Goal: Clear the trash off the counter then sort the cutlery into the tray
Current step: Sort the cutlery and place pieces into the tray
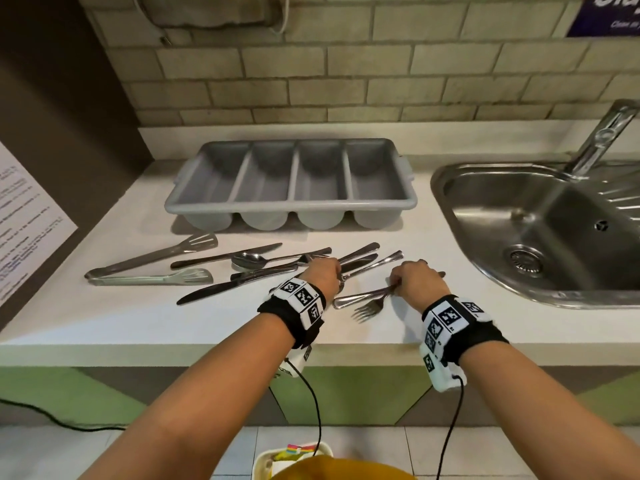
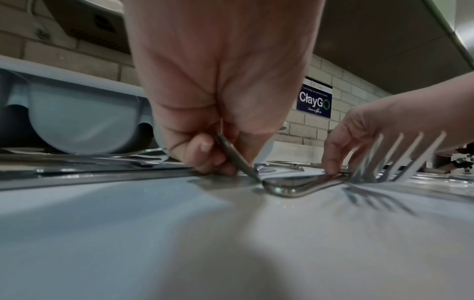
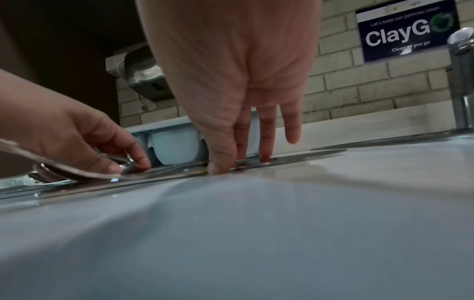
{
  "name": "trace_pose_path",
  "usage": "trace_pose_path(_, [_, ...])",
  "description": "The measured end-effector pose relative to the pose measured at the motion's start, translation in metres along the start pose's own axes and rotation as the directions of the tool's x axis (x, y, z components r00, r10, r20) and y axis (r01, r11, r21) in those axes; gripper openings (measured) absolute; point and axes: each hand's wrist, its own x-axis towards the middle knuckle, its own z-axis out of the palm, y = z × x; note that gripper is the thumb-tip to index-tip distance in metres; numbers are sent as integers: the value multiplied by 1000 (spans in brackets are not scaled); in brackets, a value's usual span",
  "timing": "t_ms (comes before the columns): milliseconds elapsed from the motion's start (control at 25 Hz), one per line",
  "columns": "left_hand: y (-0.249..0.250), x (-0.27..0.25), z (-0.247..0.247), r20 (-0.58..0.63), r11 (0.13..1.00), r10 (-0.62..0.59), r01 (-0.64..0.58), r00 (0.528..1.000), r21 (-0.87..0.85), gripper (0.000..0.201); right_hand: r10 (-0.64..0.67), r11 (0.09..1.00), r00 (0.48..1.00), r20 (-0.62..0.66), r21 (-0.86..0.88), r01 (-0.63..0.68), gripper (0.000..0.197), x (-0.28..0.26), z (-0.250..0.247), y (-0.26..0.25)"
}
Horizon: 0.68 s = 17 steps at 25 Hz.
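The grey four-slot cutlery tray point(image 1: 291, 201) stands empty at the back of the white counter. Loose knives point(image 1: 221, 289), a spoon point(image 1: 250, 260) and other pieces lie in front of it. My left hand point(image 1: 323, 273) is down on the pile; in the left wrist view its thumb and fingers point(image 2: 205, 150) pinch a thin metal piece, seemingly a spoon point(image 2: 236, 158). My right hand point(image 1: 412, 277) pinches the handle of a fork point(image 1: 367, 310) whose tines point towards me. The right wrist view shows the thumb point(image 3: 218, 162) and fingertips on that handle at the counter.
Metal tongs point(image 1: 149, 268) lie at the left of the pile. A steel sink point(image 1: 540, 216) with a faucet point(image 1: 602, 140) takes up the right side. The counter's front edge is just behind my wrists. A white bin point(image 1: 266, 459) sits on the floor below.
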Motion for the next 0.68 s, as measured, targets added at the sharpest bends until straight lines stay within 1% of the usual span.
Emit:
trace_pose_path(120, [0, 3, 5, 21, 996, 5, -7, 1000, 89, 31, -9, 997, 1000, -29, 75, 11, 20, 0, 4, 2])
trace_pose_path(200, [0, 3, 6, 21, 992, 2, -5, 1000, 127, 29, -11, 990, 997, -73, 139, 22, 19, -2, 8, 5])
trace_pose_path(320, [1, 0, 5, 21, 989, 7, -10, 1000, 150, 30, -21, 971, 994, -108, 235, 47, 19, -4, 11, 10])
trace_pose_path(400, [0, 0, 4, -3, 992, 6, -6, 1000, 123, 30, -24, 958, 995, -101, 281, 52, 18, -2, 12, 13])
trace_pose_path(480, [0, -2, 3, -40, 998, -14, 17, 999, 62, 30, -35, 959, 994, -101, 275, 62, 21, -1, 14, 16])
trace_pose_path(600, [3, -9, 0, -64, 999, -35, 36, 997, 17, 30, -57, 977, 990, -128, 197, 81, 24, -2, 15, 19])
trace_pose_path(680, [7, -15, -4, -77, 998, -48, 46, 996, -31, 31, -81, 984, 982, -173, 141, 106, 24, -6, 8, 15])
